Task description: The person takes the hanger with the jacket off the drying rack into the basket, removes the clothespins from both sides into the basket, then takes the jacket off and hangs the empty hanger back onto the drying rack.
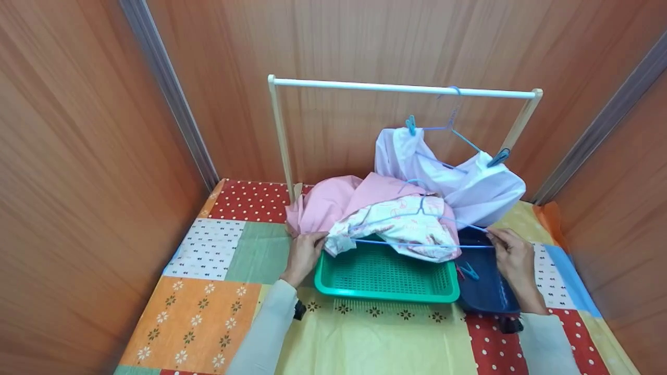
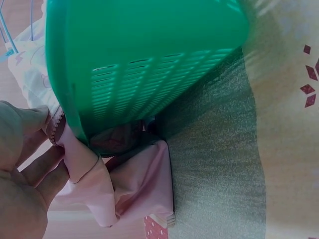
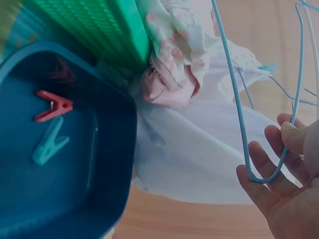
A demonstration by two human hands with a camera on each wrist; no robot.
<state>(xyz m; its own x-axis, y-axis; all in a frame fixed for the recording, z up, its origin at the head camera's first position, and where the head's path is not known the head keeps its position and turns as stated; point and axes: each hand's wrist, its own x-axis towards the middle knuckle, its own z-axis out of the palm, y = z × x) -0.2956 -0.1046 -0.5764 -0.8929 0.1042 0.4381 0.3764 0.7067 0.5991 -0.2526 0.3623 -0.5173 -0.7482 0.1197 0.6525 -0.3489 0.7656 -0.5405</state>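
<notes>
My left hand [image 1: 303,255] pinches the corner of a pink garment [image 1: 333,195] with a white printed part [image 1: 417,226]; a zipper-like toothed edge [image 2: 56,130] shows by the fingers in the left wrist view. A blue wire hanger [image 1: 423,245] lies across this garment, its left end going into the cloth. Around the hanger's right end curl the fingers of my right hand [image 1: 515,258], and that end is bare of cloth. Part of the garment hangs over the back of a green basket [image 1: 385,298].
Behind, a rack with a white rail [image 1: 359,86] carries a pale lavender garment [image 1: 469,192] on another hanger, fixed by two clothespins [image 1: 410,125]. A dark blue tub [image 3: 130,144] beside the basket holds a red clothespin [image 3: 55,105] and a teal clothespin [image 3: 49,144]. Wooden panels stand on three sides.
</notes>
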